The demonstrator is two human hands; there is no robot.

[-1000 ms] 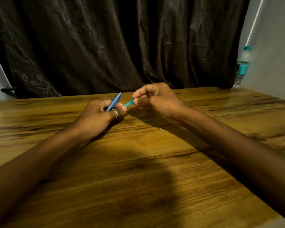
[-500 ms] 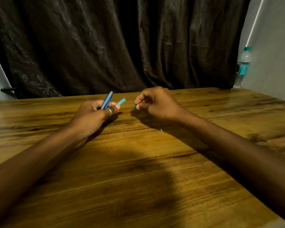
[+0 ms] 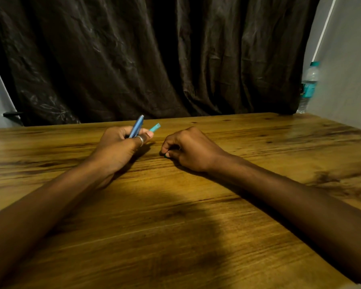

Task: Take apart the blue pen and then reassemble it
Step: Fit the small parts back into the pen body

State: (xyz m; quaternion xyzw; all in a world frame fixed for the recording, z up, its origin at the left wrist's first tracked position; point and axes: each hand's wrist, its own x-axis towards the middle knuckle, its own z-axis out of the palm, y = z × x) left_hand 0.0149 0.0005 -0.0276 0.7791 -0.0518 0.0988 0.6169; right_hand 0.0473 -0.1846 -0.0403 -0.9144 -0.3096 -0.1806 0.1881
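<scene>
My left hand (image 3: 121, 150) is closed around two pen parts: a blue piece (image 3: 137, 128) pointing up and away, and a teal barrel (image 3: 155, 127) sticking out to the right past the thumb. A ring sits on that thumb. My right hand (image 3: 191, 150) rests low on the wooden table (image 3: 175, 226), to the right of the left hand and apart from it. Its fingertips pinch a small teal-green piece (image 3: 166, 156) down at the table surface; most of that piece is hidden by the fingers.
A dark curtain (image 3: 154, 59) hangs behind the table's far edge. A plastic water bottle (image 3: 308, 86) with a teal label stands at the far right corner beside a pale wall. Both forearms lie across the table.
My right hand pulled the small teal-green piece off the barrel's end, moved right and lowered to the table. My left hand lifted slightly, keeping the blue piece and the barrel.
</scene>
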